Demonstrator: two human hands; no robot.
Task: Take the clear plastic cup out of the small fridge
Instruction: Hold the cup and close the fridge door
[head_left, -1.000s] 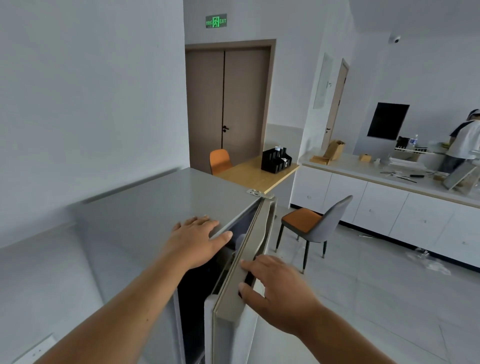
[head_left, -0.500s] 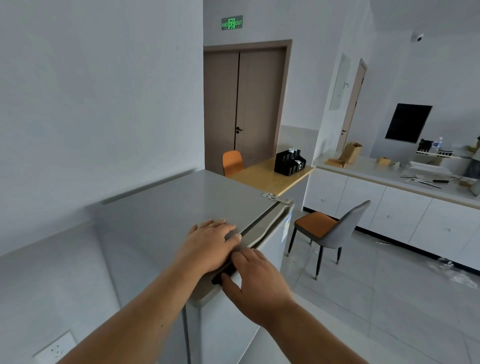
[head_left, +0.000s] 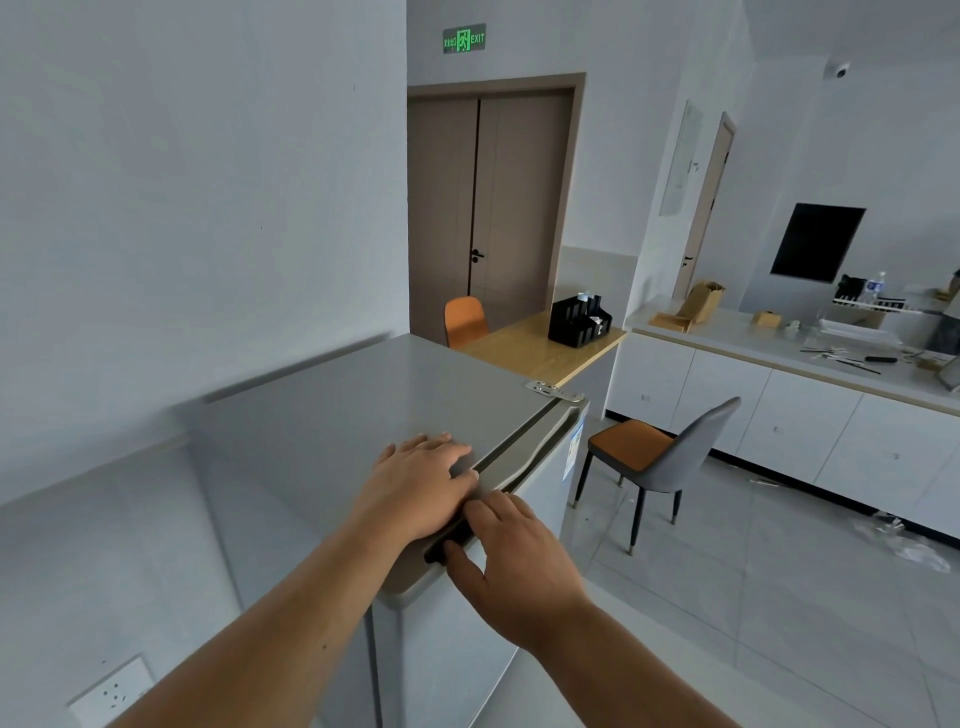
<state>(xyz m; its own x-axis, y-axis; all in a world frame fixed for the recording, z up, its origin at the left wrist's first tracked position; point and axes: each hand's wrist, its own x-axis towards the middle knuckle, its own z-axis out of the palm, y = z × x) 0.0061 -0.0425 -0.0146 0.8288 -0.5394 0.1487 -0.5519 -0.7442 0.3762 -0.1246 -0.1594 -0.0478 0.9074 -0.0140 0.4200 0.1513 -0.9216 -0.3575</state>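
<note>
The small grey fridge (head_left: 358, 410) stands against the left wall with its door (head_left: 462, 654) shut. My left hand (head_left: 415, 488) lies flat on the fridge top at the front edge, fingers spread, holding nothing. My right hand (head_left: 514, 566) rests on the door's top edge with its fingertips hooked in the dark handle recess (head_left: 447, 540). The clear plastic cup is not in view, and the fridge's inside is hidden behind the door.
A grey chair with an orange seat (head_left: 654, 457) stands just right of the fridge. Behind it are a wooden table (head_left: 540, 348) with a black organiser (head_left: 579, 322), an orange chair (head_left: 465, 319) and a long white counter (head_left: 779, 358). A person (head_left: 948, 322) stands at the far right.
One second ago the fridge door stood ajar with a dark gap; it has swung shut under my right hand. My left hand stayed on the fridge top.
</note>
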